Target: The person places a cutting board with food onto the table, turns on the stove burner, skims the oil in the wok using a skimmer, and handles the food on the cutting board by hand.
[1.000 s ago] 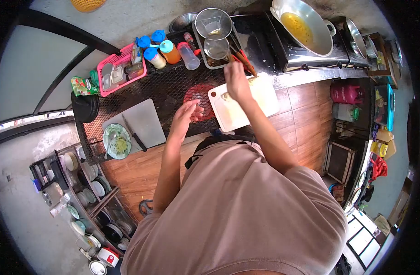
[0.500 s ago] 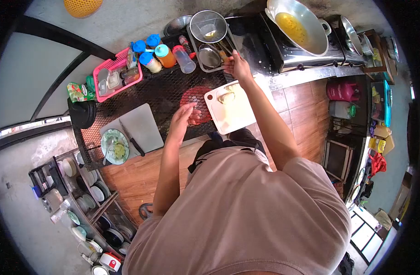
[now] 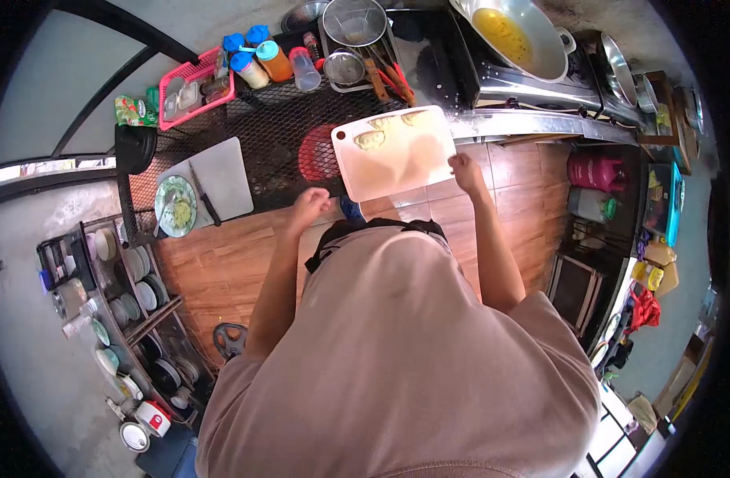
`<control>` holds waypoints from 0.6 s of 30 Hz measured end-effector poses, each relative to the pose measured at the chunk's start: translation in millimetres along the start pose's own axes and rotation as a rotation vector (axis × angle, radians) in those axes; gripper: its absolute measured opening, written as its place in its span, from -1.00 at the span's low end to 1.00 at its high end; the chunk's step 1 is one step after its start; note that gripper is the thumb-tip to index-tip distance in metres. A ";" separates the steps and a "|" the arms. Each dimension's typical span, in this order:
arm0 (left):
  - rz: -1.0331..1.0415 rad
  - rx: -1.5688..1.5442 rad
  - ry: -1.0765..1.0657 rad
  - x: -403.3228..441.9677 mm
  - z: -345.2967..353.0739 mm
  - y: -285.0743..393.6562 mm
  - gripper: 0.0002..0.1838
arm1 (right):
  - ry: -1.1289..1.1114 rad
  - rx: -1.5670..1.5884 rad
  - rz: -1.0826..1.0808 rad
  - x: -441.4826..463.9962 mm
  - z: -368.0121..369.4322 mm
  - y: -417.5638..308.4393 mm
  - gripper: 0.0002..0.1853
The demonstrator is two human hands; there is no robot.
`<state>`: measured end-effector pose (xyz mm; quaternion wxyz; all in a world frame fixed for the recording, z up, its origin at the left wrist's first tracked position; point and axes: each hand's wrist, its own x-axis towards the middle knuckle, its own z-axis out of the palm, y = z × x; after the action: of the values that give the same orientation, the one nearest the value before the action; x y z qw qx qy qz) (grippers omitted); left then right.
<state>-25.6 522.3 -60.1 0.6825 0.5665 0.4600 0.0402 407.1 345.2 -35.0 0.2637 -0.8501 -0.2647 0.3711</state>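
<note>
A white cutting board (image 3: pixel 405 163) lies at the near edge of the black mesh-topped table, with several pale flattened pieces (image 3: pixel 370 140) along its far side. At the board's right edge is my right hand (image 3: pixel 467 174), fingers curled in; whether they pinch the edge or hold something small I cannot make out. Just off the board's lower left corner hovers my left hand (image 3: pixel 311 207), loosely closed, with nothing visible in it. Beyond the board, a metal tray (image 3: pixel 353 86) carries strainers (image 3: pixel 345 68) and tools with wooden (image 3: pixel 376 80) and red handles.
A wok (image 3: pixel 532 40) with yellow oil sits on the stove (image 3: pixel 532 94) at the far right. On the left are another board (image 3: pixel 233 179), a knife (image 3: pixel 209 207) and a patterned plate (image 3: pixel 167 225). Squeeze bottles (image 3: pixel 274 62) and a pink basket (image 3: pixel 170 80) line the back.
My right hand has drawn back from the tool tray to the board's right edge. My left hand has lowered toward me and its fingers have curled. The view has shifted slightly.
</note>
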 end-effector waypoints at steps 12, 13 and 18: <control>0.205 -0.160 0.129 -26.4 254.3 15.6 -0.57 | -0.447 0.022 -0.592 -114.1 -54.8 51.3 -0.68; 0.142 -0.308 0.096 -37.0 281.9 38.5 -0.56 | -0.438 0.135 -0.581 -133.0 -64.5 33.9 -0.65; 0.458 -0.112 0.225 -61.5 341.6 70.2 -0.72 | -0.520 0.225 -0.645 -157.6 -69.5 38.5 -0.63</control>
<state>202.0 260.3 10.3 0.6305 0.6093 0.3897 0.2818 378.4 198.2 58.3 0.3818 -0.5679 -0.5325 0.4982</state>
